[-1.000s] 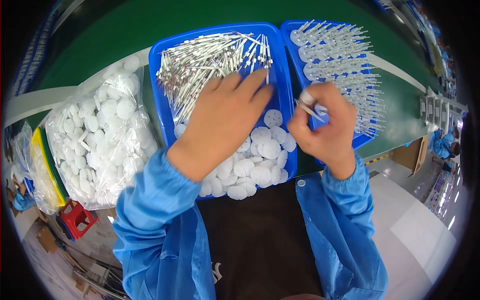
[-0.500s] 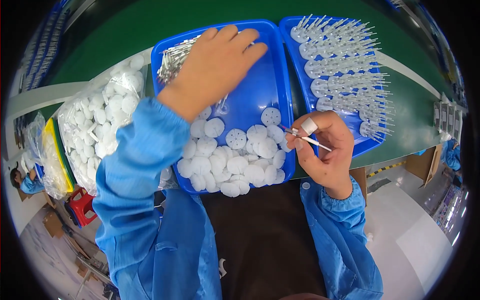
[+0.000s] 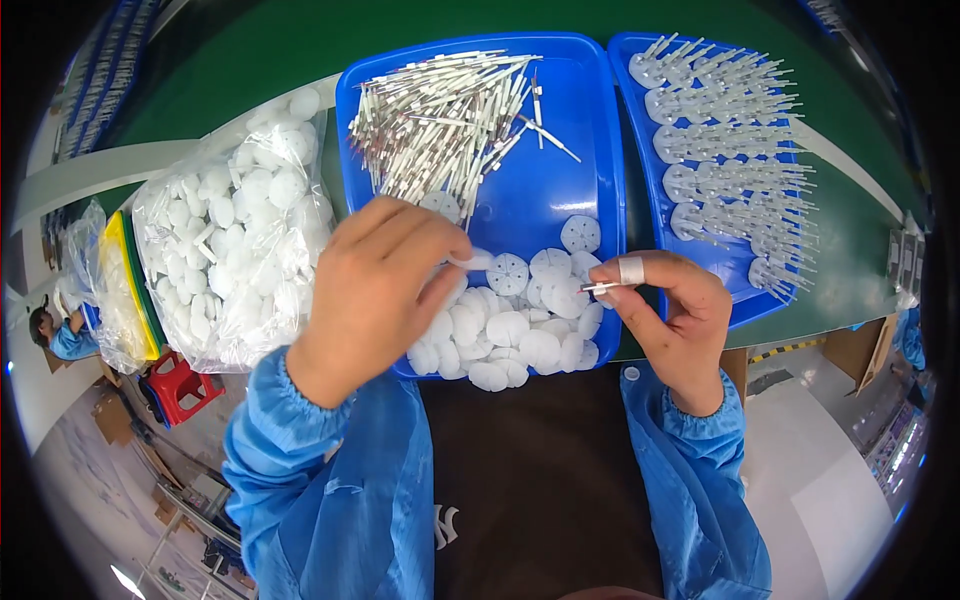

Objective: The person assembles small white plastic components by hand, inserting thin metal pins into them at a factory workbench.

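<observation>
My left hand [image 3: 385, 290] hovers over the near left part of a blue tray [image 3: 590, 110], its fingers closed on the edge of a translucent white disc [image 3: 478, 260]. Around it lies a heap of similar discs [image 3: 500, 335], several with small holes. At the tray's right rim, my right hand [image 3: 685, 315], with white tape round one finger, pinches a thin white rod [image 3: 599, 288] between thumb and forefinger; much of the rod is hidden by the fingers. A dense pile of such rods [image 3: 430, 120] fills the tray's far left, with a few loose ones beside it.
To the right, a second blue tray [image 3: 690, 275] holds rows of discs with rods standing in them [image 3: 720, 145]. A clear bag of white discs [image 3: 240, 230] sits at left, beside stacked yellow and green trays [image 3: 128, 285]. Below stands a red stool [image 3: 180, 388]. Another person [image 3: 65, 335] is far left.
My left hand has come back from the rod pile toward me and now pinches a disc. The right hand keeps its rod, which now lies more level. The view has shifted slightly.
</observation>
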Tool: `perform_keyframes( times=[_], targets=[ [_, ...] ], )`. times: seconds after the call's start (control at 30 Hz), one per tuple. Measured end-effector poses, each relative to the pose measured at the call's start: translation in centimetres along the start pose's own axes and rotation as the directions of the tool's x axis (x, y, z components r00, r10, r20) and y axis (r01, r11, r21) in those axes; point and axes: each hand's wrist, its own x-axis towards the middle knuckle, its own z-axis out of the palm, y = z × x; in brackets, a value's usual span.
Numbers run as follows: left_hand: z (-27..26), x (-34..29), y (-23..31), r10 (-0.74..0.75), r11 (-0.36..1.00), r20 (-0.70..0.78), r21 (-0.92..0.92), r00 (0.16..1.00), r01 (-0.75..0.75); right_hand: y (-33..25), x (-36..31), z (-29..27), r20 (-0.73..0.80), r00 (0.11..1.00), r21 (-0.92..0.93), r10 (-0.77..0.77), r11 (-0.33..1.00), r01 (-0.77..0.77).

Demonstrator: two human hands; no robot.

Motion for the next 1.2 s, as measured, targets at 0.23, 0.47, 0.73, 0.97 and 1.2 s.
perform_keyframes(
  times=[0.23,0.47,0.73,0.97,1.2],
  targets=[
    [1.6,0.2,4.4,-0.447,0.280,0.020,-0.946,0.894,0.161,-2.3,2.8,3.7,-0.013,0.911,-0.153,-0.412,0.901,0.405],
    [2.6,-0.1,3.7,-0.534,0.288,-0.089,-0.954,0.841,0.081,-2.8,3.1,3.9,0.001,0.968,-0.314,-0.252,0.919,0.239],
    [2.4,0.0,2.8,-0.384,0.692,-0.292,-0.719,0.876,0.064,-3.1,3.7,4.4,0.013,0.969,-0.399,-0.246,0.888,0.231],
    [2.9,0.0,3.0,-0.423,0.701,-0.274,-0.703,0.863,0.120,-2.4,4.3,5.2,0.036,0.962,-0.447,-0.271,0.857,0.258],
    [2.8,-2.6,4.6,-0.524,0.724,-0.231,-0.628,0.820,0.286,-2.2,4.4,6.5,0.191,0.859,-0.604,-0.475,0.633,0.484]
  ],
)
